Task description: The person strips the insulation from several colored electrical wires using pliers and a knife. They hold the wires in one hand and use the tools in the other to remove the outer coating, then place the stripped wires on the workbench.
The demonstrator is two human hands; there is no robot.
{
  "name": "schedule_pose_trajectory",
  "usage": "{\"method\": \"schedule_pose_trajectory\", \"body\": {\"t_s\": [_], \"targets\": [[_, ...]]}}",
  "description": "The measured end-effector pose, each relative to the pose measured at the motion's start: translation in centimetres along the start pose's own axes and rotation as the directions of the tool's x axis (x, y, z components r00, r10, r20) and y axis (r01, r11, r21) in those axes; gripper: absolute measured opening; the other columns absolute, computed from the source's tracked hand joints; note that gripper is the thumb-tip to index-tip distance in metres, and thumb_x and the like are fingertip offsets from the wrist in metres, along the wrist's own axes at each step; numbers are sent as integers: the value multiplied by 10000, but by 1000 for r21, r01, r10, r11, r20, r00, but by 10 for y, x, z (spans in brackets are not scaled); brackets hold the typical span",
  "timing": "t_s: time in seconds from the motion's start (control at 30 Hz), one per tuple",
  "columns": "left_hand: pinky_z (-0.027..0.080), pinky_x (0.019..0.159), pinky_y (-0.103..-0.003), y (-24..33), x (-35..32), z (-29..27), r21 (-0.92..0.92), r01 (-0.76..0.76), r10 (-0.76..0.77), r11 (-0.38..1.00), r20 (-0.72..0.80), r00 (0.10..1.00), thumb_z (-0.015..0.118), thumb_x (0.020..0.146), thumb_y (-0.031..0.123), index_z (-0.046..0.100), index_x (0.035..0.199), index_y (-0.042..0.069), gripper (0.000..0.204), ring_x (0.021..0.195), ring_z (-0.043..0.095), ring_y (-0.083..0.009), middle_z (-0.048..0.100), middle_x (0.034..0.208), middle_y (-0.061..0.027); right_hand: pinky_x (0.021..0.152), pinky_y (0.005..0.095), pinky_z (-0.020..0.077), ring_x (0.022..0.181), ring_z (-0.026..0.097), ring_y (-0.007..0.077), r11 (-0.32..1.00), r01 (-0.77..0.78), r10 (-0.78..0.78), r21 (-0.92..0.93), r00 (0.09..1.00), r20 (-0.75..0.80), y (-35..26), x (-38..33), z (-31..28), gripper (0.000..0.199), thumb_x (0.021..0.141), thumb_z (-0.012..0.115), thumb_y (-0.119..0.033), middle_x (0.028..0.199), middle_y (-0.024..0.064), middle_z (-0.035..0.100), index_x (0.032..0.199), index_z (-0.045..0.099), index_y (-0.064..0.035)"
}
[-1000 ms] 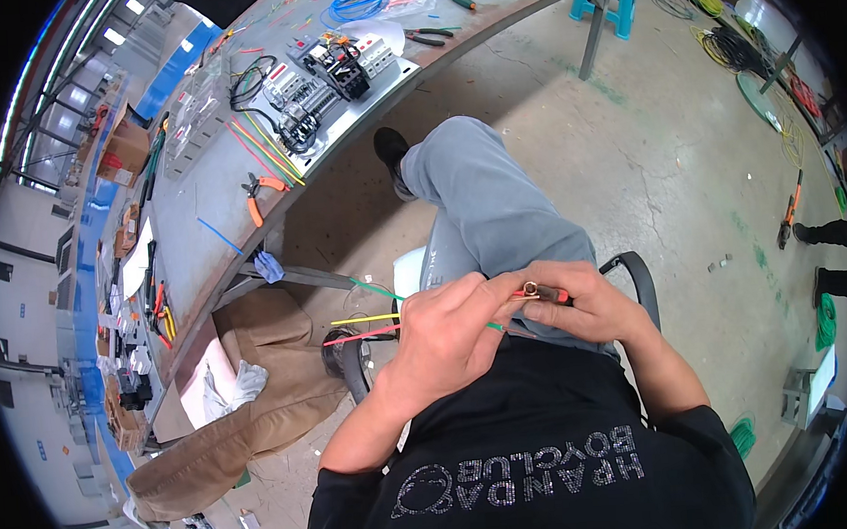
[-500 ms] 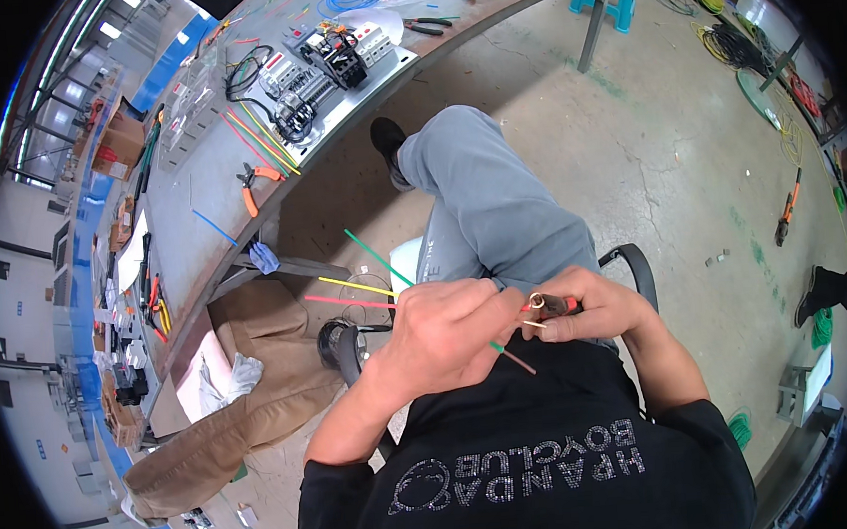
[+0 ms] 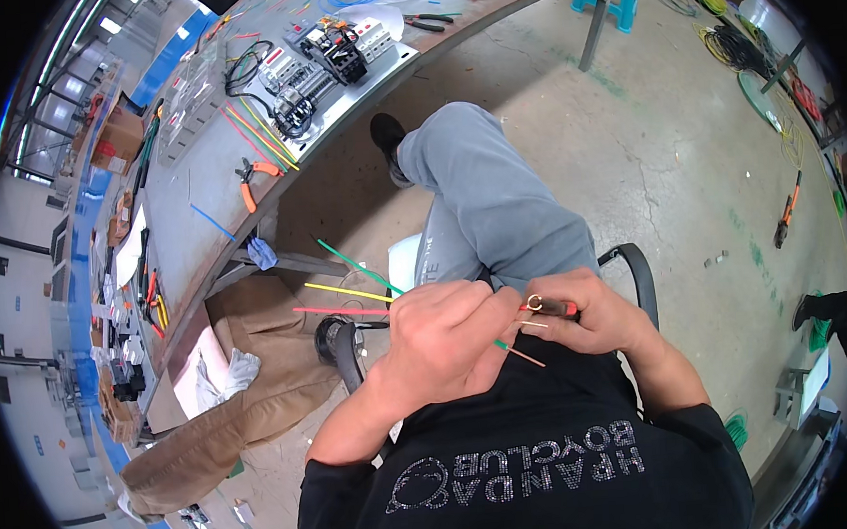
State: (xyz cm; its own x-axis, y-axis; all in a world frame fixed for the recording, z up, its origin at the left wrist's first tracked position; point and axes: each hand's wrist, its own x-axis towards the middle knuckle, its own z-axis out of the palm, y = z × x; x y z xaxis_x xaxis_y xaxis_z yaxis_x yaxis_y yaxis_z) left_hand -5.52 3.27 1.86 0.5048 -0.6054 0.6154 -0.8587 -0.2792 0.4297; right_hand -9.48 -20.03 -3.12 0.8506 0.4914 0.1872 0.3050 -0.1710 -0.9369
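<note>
Above my lap, my left hand (image 3: 450, 338) is closed round three insulated wires. A green wire (image 3: 358, 265), a yellow wire (image 3: 348, 290) and a red wire (image 3: 339, 311) stick out to its left. On its other side the green wire ends in straight bare copper (image 3: 526, 357), and another bare end lies beside my right thumb. A small copper loop (image 3: 535, 303) shows between the hands. My right hand (image 3: 589, 311) is closed on a small dark tool with a red grip (image 3: 570, 309); the palm hides most of it, so its kind is unclear.
On the metal workbench (image 3: 187, 201) at the left stand a mounting plate with electrical parts (image 3: 334, 71), orange-handled pliers (image 3: 249, 183) and loose coloured wires (image 3: 262, 134). Brown trousers (image 3: 258, 410) hang over something at lower left. Chair armrests (image 3: 638, 276) flank me. Cable coils (image 3: 730, 47) lie far right.
The three wires have shifted slightly leftward, and the green one's free end has dropped and swung left. Both hands keep their hold, nearly in the same place.
</note>
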Motion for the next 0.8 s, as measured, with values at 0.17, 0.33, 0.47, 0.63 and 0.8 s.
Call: {"method": "schedule_pose_trajectory", "body": {"t_s": [0.17, 0.33, 0.47, 0.63, 0.8], "targets": [[389, 468, -359, 3, -2, 1, 8, 28, -28, 1000, -31, 999, 689, 798, 71, 699, 932, 19, 144, 493, 528, -235, 538, 652, -50, 596, 387, 444, 635, 570, 301, 998, 4, -11, -66, 994, -113, -3, 1, 10, 170, 912, 778, -61, 719, 102, 566, 896, 613, -22], [387, 469, -362, 2, -6, 1, 3, 48, -48, 999, -9, 999, 701, 828, 48, 700, 948, 18, 124, 489, 522, -237, 546, 651, -51, 606, 389, 451, 658, 591, 304, 991, 33, -54, -127, 985, -166, 2, 1, 14, 159, 906, 768, -26, 749, 105, 581, 901, 610, -20], [406, 492, -359, 2, -2, 2, -8, 54, -54, 999, -22, 998, 719, 860, 24, 725, 1046, 7, 186, 521, 544, -240, 565, 670, -63, 700, 377, 492, 766, 639, 292, 1000, 17, -16, 6, 998, -63, 4, 8, 4, 129, 951, 739, -97, 841, 116, 636, 960, 637, -18], [438, 541, -358, -4, 0, 0, 4, 184, -184, 983, -55, 981, 720, 897, -10, 727, 1196, -4, 299, 595, 589, -252, 604, 739, -95, 812, 316, 538, 868, 682, 211, 985, -171, 170, -27, 985, -36, 26, 5, -18, 171, 985, 715, -156, 967, 85, 710, 1024, 665, 3], [472, 581, -382, -8, -3, 12, 6, 218, -218, 976, -26, 976, 738, 910, 3, 714, 1234, -4, 325, 644, 614, -277, 624, 792, -119, 744, 284, 531, 814, 650, 110, 866, -78, 225, 494, 943, -246, 18, 10, -15, 160, 964, 757, -134, 921, 44, 698, 992, 676, 1]]}}
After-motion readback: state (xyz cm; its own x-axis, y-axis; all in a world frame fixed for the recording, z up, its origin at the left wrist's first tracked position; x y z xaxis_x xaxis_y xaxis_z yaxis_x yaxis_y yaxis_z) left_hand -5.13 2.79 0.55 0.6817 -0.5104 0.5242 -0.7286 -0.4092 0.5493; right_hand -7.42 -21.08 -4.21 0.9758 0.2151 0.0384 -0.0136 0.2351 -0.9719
